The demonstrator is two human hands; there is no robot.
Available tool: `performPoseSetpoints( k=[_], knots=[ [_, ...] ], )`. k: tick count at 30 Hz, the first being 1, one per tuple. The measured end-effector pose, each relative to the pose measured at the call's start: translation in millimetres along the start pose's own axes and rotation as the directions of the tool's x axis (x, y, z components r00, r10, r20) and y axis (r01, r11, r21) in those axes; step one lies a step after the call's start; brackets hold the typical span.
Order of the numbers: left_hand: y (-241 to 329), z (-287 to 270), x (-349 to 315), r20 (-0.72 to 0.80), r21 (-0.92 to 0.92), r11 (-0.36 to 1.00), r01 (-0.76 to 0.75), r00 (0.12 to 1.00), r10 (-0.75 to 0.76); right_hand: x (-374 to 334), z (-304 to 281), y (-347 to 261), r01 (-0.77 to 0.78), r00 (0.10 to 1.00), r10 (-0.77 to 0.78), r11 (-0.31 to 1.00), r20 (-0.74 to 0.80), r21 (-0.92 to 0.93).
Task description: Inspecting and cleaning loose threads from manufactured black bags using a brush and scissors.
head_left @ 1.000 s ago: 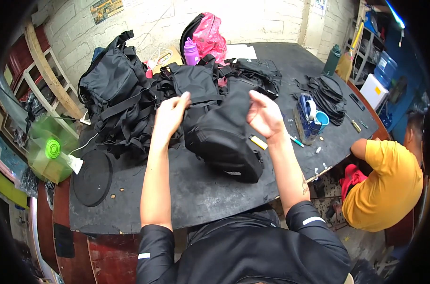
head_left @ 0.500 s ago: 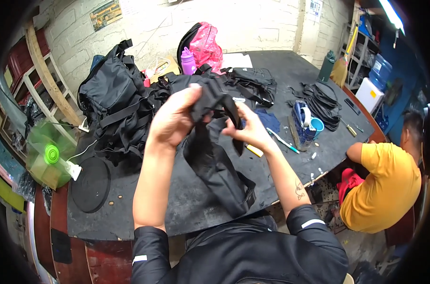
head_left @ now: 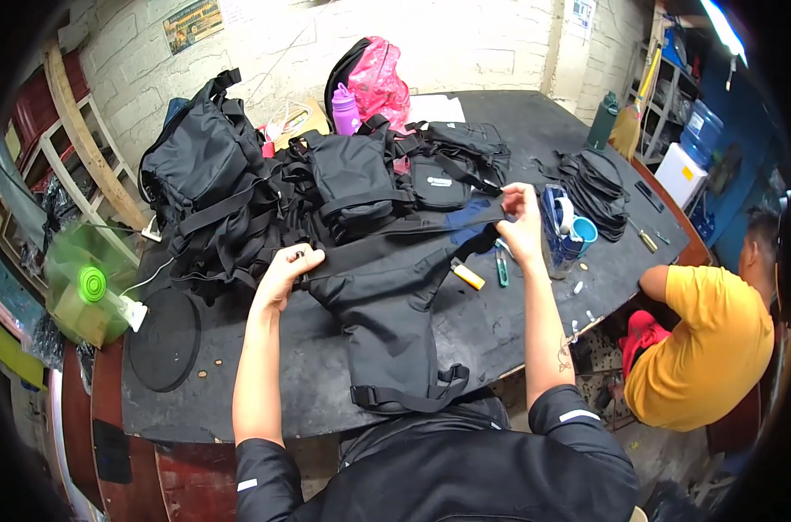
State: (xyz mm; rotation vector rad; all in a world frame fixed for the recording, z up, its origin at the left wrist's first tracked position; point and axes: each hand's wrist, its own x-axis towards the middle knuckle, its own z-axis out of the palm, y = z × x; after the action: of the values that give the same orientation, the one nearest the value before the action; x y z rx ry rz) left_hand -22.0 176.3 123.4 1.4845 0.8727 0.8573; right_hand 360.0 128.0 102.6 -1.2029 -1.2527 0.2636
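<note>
A black fabric bag [head_left: 388,335] hangs down in front of me, its lower end with a buckled strap close to the table's near edge. Its wide upper band is stretched between my hands. My left hand [head_left: 284,271] is closed round the band's left end, fingers curled and thumb on top. Higher and farther right, my right hand [head_left: 522,228] pinches the other end, where a narrow strap runs. Behind the band lie a black bag [head_left: 352,172] and a small black pouch [head_left: 439,183] with a pale label. A yellow-handled tool [head_left: 468,277] and a green cutter [head_left: 502,265] rest near my right hand.
Black bags [head_left: 200,157] are piled at the left rear, beside a purple bottle [head_left: 344,111] and pink backpack [head_left: 383,78]. A spinning green fan [head_left: 93,283] stands left. Blue cup [head_left: 585,230] and folded black bags [head_left: 591,191] lie right. A person in yellow [head_left: 708,339] sits beyond the table's right edge.
My hands have moved apart, the right one outward and the left one lower. The bunched black bag is now spread out, with its upper band pulled straight.
</note>
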Motion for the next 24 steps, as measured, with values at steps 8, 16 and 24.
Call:
performPoseSetpoints(
  k=[8, 16, 24],
  knots=[
    [-35.5, -44.0, 1.8, -0.107, -0.565, 0.825, -0.011, 0.992, -0.06, 5.3, -22.7, 5.2, -0.722, 0.513, 0.241, 0.641, 0.824, 0.262],
    [-68.4, -54.7, -9.9, -0.054, -0.552, 0.834, 0.0, 0.998, -0.036, 18.5, -25.5, -2.7, -0.383, 0.684, 0.146, 0.906, 0.715, 0.181],
    [-80.7, -66.9, -14.5, -0.012, -0.364, 0.926, 0.095, 0.994, -0.107, 1.7, 12.2, 69.6, -0.221, 0.97, 0.226, 0.974, 0.089, -0.057]
  ],
)
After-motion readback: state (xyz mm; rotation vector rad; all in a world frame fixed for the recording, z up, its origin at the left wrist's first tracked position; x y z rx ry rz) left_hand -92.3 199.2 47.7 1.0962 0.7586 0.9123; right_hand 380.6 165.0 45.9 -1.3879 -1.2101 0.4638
